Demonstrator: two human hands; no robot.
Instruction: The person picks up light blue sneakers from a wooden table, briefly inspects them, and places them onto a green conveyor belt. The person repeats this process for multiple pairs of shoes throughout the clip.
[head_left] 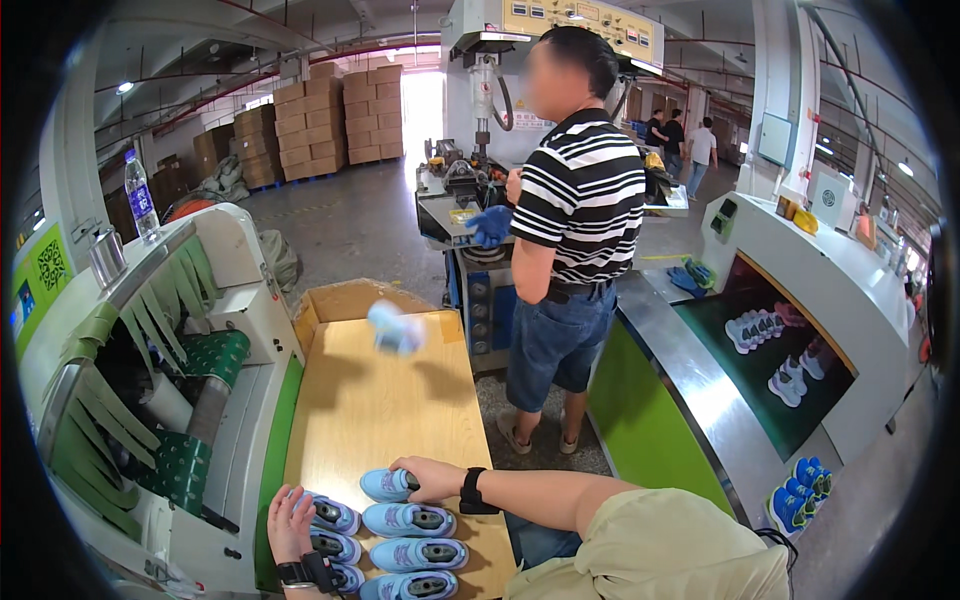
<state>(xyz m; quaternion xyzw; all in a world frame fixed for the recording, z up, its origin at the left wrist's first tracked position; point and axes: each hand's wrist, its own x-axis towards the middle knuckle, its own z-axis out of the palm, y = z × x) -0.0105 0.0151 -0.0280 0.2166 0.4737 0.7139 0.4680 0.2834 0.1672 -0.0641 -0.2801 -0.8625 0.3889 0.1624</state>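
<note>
Shoe (376,486), pale blue, lies on the wooden table (420,425) beyond the other shoes (400,520) in the right-hand row, its long axis running crosswise on my remote view, toe left and heel right. I have the right hand (432,482) nearer, reaching in from the heel end with fingers bent closed around it, while my left hand (290,525) sits farther left, fingers loosely spread, nothing visible in them.
</note>
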